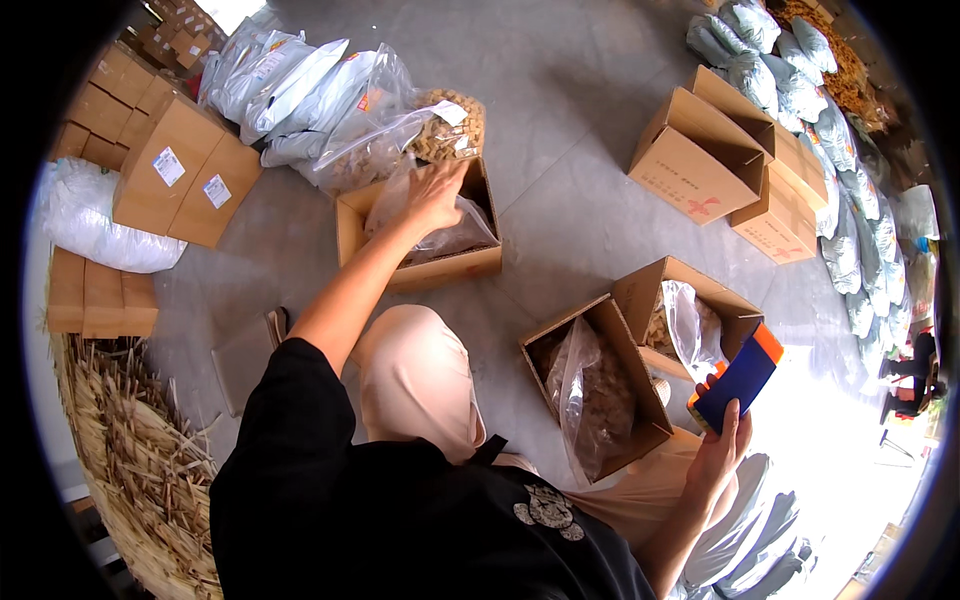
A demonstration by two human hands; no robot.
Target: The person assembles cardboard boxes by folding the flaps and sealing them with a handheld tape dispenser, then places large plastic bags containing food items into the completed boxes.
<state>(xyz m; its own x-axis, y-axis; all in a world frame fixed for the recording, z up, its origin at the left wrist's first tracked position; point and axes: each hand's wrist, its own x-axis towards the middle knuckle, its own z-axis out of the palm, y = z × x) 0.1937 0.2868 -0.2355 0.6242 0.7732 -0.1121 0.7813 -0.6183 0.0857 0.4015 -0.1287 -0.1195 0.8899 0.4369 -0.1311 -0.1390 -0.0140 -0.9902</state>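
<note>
My left hand [437,198] reaches over an open cardboard box [450,270] lined with a clear plastic bag [462,232]. Its fingers are bent but apart, against or just above the plastic; contact is hard to make out. In my right hand [722,450] is a flat blue piece with orange ends [738,380], tilted up beside two other open boxes. The nearer box [535,350] holds a clear bag of brownish contents [600,390]. Behind it, another box [640,285] has a clear bag [685,320] with tan pieces inside.
A clear bag of tan chunks [455,135] stands behind the left box, beside grey-white sacks [290,90]. Closed cartons [175,175] are stacked at left above bundled straw [140,460]. Open cartons [695,160] and piled sacks [840,190] stand at far right.
</note>
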